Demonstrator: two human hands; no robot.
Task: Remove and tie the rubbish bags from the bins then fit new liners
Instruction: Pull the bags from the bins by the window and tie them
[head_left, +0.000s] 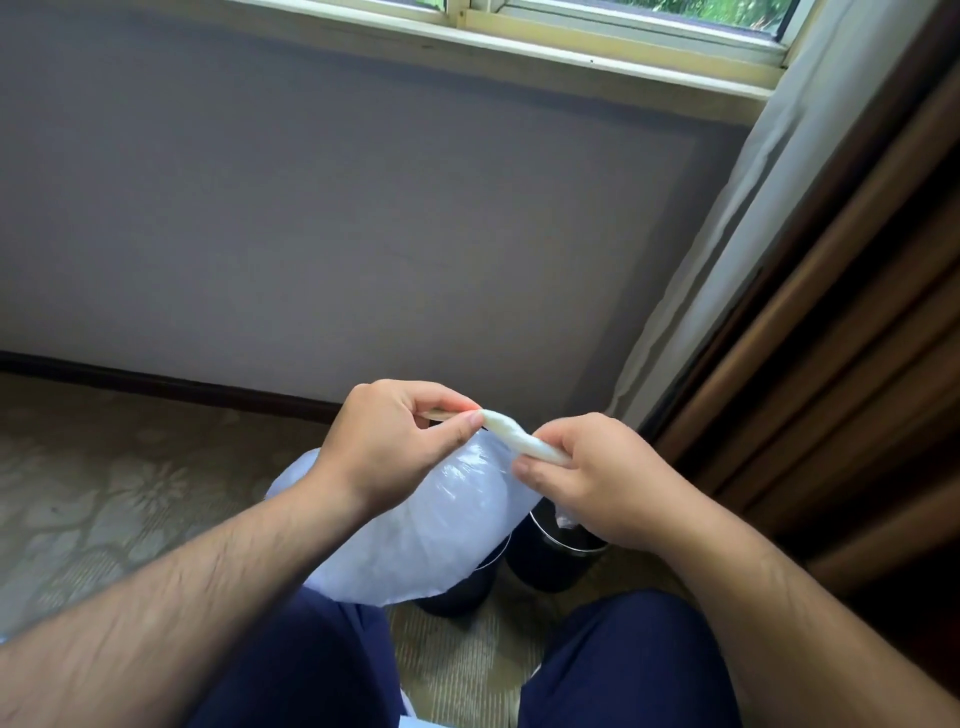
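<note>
Fingers (457, 427) of your left hand (395, 441): you are pinching the free end of the twisted white plastic neck (511, 436) between thumb and forefinger; the remaining fingers are curling in behind.
Fingers (527, 472) of your right hand (587, 478): you are gripping the lower part of the same neck, with the fingers wrapping round it.
Neck: it is running between your two hands, roped into a tight cord.
Translucent white plastic rubbish bag (415, 535): its puffed body is hanging below your left wrist, above the two dark round bins (550, 566). Whether it is touching the nearer rim cannot be told.
Step in hand: you are, by the look of it, tying off a bag already lifted out; no knot is showing yet.
Next move: it is likely calling for a loop in the neck, the free end passing through, then a firm pull. A tight right-hand grip is what is stopping the twist from unwinding.
Liners: no fresh liner is showing. A scrap of white plastic (563, 519) is sitting at the rim of the right-side bin; its nature is unclear.
</note>
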